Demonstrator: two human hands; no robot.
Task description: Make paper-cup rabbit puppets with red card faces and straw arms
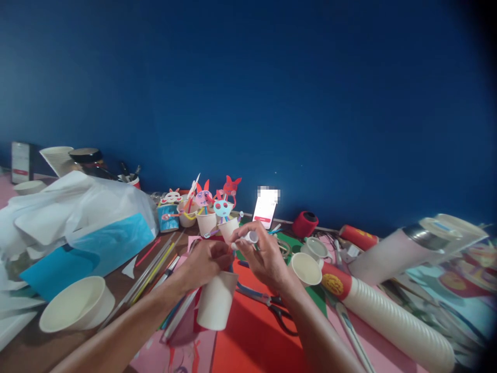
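Observation:
Above an upside-down white paper cup (217, 302), my two hands meet, their fingertips close together. My left hand (209, 261) is closed in a pinch on something small that its fingers mostly hide. In my right hand (262, 254) is a small white tube (249, 238), its tip pointing toward the left fingertips. A bluish strip shows between the hands and the cup. The cup stands by the edge of a red paper sheet (248, 342). Scissors (267, 300) with dark handles lie on that sheet, partly under my right wrist.
Behind the hands stand cups with paper animal figures (222, 207) and a lit phone (265, 207). At the left are a white bowl (77, 305), blue paper (93, 254) and straws (155, 269). A stack of cups (399, 321) and a flask (399, 254) lie right.

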